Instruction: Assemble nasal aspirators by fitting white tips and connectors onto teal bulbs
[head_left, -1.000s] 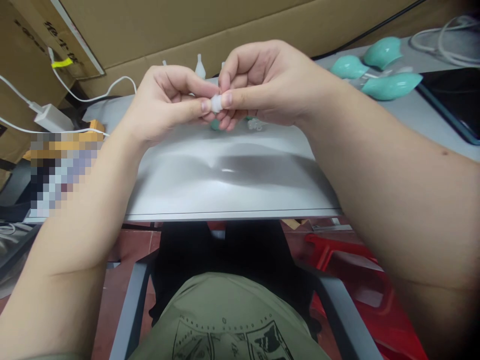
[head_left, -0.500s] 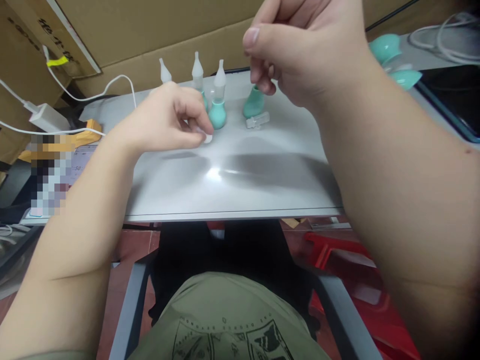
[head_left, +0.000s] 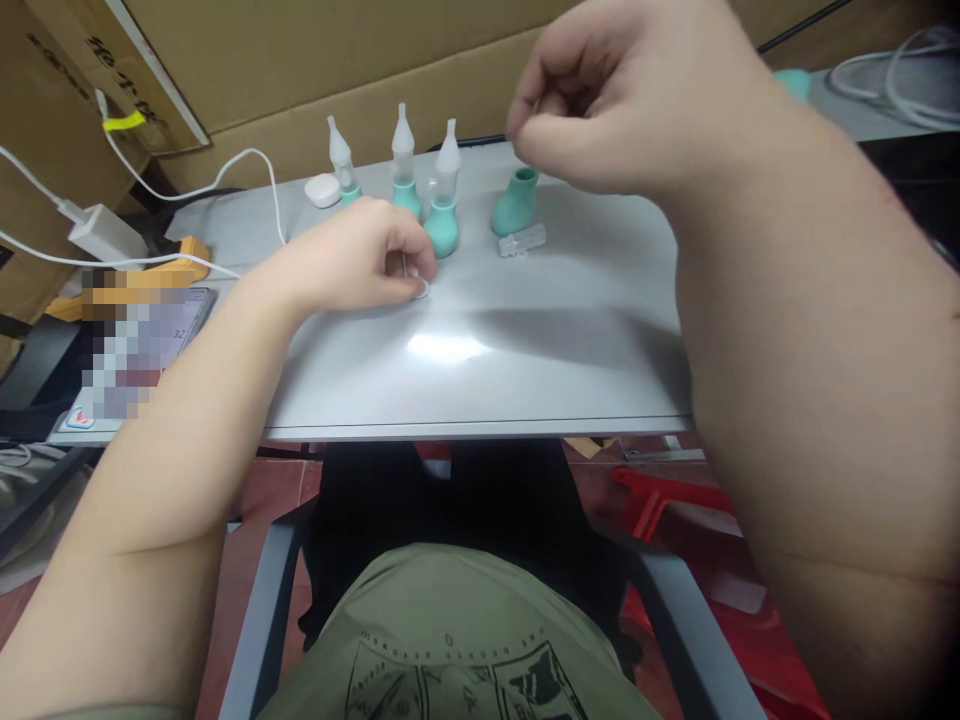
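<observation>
The left hand (head_left: 364,255) is low over the gray table (head_left: 480,385), thumb and fingertips pinched on a small whitish piece (head_left: 422,289), mostly hidden by the fingers. Just beyond that hand, three teal bulbs with clear, white-tipped nozzles (head_left: 448,165) stand upright, a round white object (head_left: 322,190) beside the leftmost. The right hand (head_left: 581,110) is raised, fingers curled; whether it grips anything, I cannot tell. Below it in view are an open-necked teal bulb (head_left: 514,205) and a clear plastic connector (head_left: 523,240).
</observation>
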